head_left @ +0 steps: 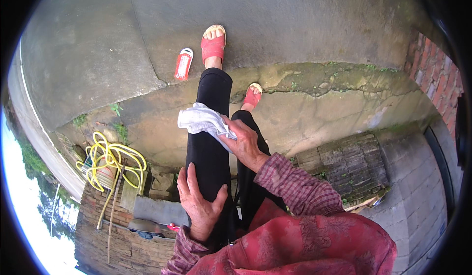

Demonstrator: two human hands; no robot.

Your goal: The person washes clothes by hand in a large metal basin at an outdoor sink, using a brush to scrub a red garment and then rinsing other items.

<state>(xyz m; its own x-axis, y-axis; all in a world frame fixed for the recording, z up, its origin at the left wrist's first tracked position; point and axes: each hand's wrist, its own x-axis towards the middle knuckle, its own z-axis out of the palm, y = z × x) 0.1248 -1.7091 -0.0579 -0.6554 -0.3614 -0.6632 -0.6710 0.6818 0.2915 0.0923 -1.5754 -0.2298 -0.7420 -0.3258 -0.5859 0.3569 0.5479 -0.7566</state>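
My right hand (245, 140) grips a pale grey-white cloth (202, 120), which lies across the knee and shin of my left leg in black trousers (214, 90). Fingers spread, my left hand (201, 201) rests on the thigh of the same leg and holds nothing. On my left foot is a red sandal (214, 46); its pair, another red sandal (252, 96), is on my right foot. Beside the left foot a red and white shoe-shaped item (183, 64) lies on the concrete.
A yellow hose (110, 157) lies in loops at the left, beside a wooden stick (116, 216). Cracked concrete ground (295, 109) has a mossy edge. Stacked grey slabs or tiles (350, 162) stand at the right, with a red brick wall (435, 79) beyond.
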